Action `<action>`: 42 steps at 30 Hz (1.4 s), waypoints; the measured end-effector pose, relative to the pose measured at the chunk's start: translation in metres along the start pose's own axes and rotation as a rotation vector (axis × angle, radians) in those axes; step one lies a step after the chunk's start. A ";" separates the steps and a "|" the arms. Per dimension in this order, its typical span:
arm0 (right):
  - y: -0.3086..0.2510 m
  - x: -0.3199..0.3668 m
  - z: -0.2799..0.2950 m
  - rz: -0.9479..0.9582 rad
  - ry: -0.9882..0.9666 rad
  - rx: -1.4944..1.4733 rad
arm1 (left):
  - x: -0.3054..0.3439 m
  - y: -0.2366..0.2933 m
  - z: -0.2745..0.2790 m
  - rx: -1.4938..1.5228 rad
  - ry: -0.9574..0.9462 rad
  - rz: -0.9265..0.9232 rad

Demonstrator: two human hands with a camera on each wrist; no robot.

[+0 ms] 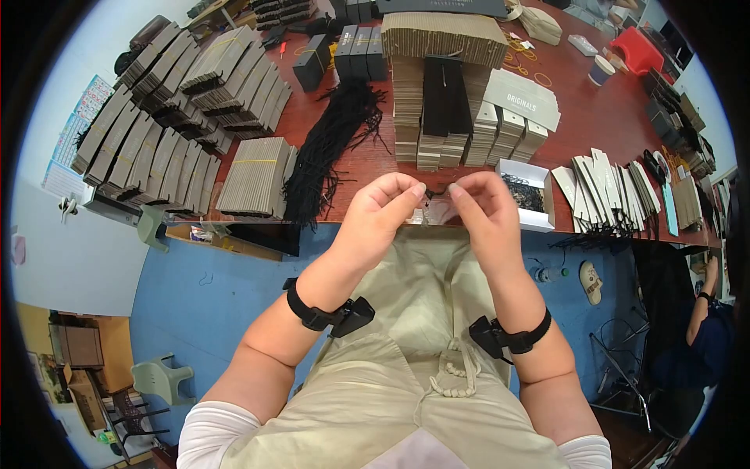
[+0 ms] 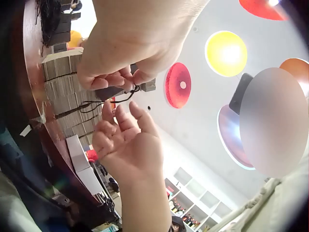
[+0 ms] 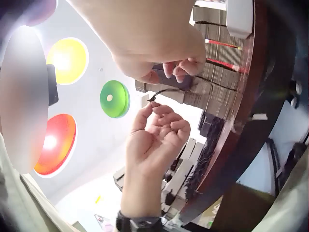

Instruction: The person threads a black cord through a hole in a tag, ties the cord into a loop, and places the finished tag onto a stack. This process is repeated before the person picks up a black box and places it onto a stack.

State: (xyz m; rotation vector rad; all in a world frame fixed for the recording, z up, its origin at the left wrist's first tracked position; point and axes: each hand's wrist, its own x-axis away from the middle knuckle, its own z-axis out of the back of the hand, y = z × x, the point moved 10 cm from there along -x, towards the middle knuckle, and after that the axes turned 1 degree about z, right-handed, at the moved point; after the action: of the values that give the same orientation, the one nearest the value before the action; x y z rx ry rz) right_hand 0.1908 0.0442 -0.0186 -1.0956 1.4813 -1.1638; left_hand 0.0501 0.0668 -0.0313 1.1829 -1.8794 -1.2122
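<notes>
Left hand (image 1: 379, 215) pinches black cord (image 2: 136, 89) by the near edge of the worktop (image 1: 586, 109); can't tell if right hand (image 1: 491, 209) does.

Two pinching grips (image 1: 376, 215) (image 1: 491, 211), one cup (image 1: 601, 71)

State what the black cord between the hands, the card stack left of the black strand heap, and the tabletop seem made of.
Black cord: probably matte textile, fibre unclear; it is thin and bends in loose curves. Card stack: probably cardboard, matte; its layered edges look grey-brown. Tabletop: perhaps wood or wood-look laminate, semi-gloss; its reddish-brown surface shows faint sheen.
</notes>
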 end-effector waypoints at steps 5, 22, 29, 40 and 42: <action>-0.022 0.004 -0.017 0.021 -0.183 -0.034 | 0.001 0.008 -0.005 -0.048 -0.016 0.028; -0.012 0.000 -0.014 -0.097 -0.238 0.129 | 0.002 0.003 -0.003 -0.142 -0.031 0.062; -0.014 -0.001 -0.015 -0.084 -0.269 0.163 | 0.001 -0.009 -0.001 -0.148 -0.087 0.157; -0.017 -0.015 0.040 -0.033 -0.106 0.177 | 0.012 0.067 0.039 -0.115 0.161 -0.427; -0.038 -0.012 0.032 0.043 -0.243 0.265 | 0.000 0.069 0.044 -0.168 0.010 -0.294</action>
State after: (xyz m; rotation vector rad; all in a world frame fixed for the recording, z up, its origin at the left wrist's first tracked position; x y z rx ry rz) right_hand 0.2277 0.0453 0.0163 -0.9790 1.1228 -1.1177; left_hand -0.0115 0.0966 0.0145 1.4019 -1.5986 -1.4856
